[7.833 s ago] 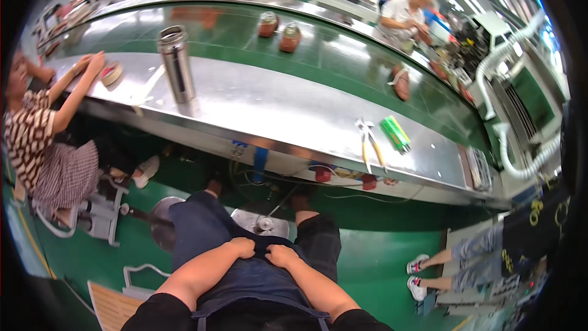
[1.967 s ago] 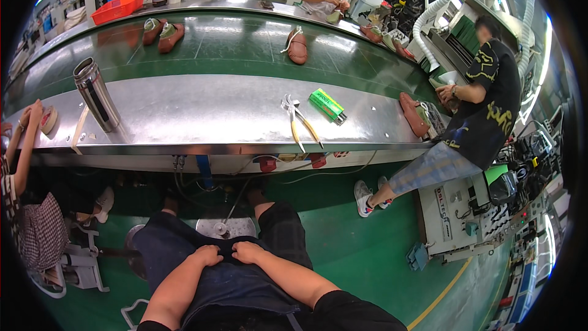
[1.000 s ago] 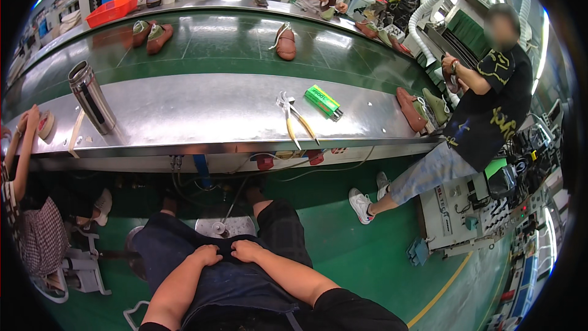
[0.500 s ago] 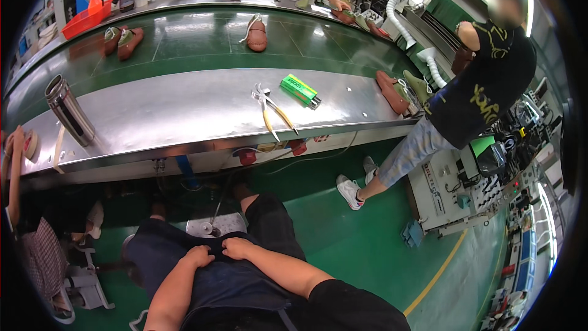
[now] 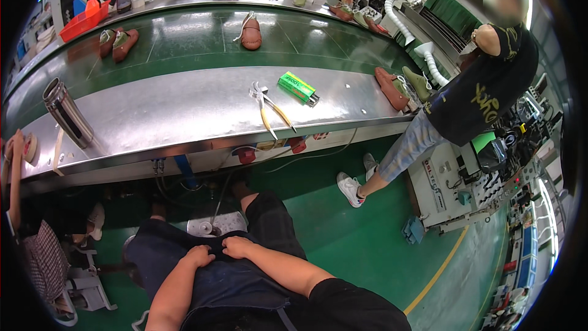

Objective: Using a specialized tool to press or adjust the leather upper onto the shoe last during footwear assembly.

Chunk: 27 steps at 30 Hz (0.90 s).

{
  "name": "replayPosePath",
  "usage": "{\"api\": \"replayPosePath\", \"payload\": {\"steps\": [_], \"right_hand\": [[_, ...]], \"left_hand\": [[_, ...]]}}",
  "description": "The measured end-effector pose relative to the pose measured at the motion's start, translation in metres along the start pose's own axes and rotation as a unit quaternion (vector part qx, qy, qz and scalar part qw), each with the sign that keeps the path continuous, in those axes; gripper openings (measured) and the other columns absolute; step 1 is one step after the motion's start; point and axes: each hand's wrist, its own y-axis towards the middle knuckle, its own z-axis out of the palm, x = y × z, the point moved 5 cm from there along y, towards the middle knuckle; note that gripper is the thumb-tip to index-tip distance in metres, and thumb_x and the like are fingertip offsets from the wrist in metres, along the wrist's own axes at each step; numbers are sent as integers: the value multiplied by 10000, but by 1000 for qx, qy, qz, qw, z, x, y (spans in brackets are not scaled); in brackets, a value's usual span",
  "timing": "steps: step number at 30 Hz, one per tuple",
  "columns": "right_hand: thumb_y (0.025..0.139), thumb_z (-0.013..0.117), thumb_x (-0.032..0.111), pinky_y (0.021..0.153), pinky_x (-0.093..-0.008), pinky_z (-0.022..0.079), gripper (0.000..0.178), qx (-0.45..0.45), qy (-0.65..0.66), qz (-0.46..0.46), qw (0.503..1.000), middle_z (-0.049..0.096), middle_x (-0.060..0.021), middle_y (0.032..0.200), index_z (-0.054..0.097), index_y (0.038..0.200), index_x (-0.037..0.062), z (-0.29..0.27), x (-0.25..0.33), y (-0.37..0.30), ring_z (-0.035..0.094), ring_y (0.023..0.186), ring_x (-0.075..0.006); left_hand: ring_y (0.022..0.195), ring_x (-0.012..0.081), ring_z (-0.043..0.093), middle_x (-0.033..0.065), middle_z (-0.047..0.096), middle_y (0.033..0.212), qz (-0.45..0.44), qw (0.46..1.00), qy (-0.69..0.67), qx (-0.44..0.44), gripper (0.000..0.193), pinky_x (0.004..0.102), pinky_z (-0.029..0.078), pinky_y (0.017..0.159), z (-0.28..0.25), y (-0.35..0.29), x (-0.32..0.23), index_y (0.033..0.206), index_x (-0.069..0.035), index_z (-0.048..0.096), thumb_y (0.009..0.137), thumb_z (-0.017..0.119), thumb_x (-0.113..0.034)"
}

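Both my hands rest in my lap at the edge of a dark blue apron (image 5: 236, 288). My left hand (image 5: 199, 256) is closed on its upper edge, fingers curled into the cloth. Beside it, a little apart, my right hand (image 5: 237, 247) pinches the same edge. On the metal bench (image 5: 184, 101) ahead lie pliers (image 5: 269, 110) with yellow handles, their jaws pointing away from me. Just right of them is a green box (image 5: 296, 86) with dark pieces showing at its open end. A steel flask (image 5: 68, 113) stands at the bench's left.
Beyond the bench, a green conveyor (image 5: 196, 40) carries a brown shoe (image 5: 250, 32) and a pair of shoes (image 5: 124, 45). More shoes (image 5: 392, 87) sit at the bench's right end. A co-worker (image 5: 484, 79) stands at right; another person's arm (image 5: 16, 171) reaches in at left.
The shoes on the conveyor have shifted slightly left. Across it, a co-worker's hand has raised a brown shoe piece. My hands have stayed on the apron.
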Motion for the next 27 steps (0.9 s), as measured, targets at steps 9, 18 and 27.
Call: {"api": "replayPosePath", "payload": {"steps": [9,18,27], "right_hand": [[962,642,313,1029,-482,521,426,-4,-2,-6,1000,702,-204,1281,679,1313,75,-1,1,-1,655,1231,-367],[964,639,317,1026,-479,522,427,-7,-2,-5,1000,704,-203,1275,678,1312,73,-1,0,-1,654,1229,-367],[973,641,318,1032,-483,517,430,-6,-1,-4,1000,700,-206,1285,673,1321,68,-1,1,-2,647,1239,-374]], "left_hand": [[1292,354,627,186,667,1379,4,1000,-7,0,633,429,485,1115,2,2,3,1417,-52,627,910,709,-422],[1301,346,622,182,662,1389,-1,1000,-9,3,645,429,481,1120,0,0,-1,1424,-46,618,910,713,-424],[1309,349,616,183,660,1392,-8,1000,3,12,634,433,485,1116,1,0,1,1429,-58,616,918,709,-421]]}}
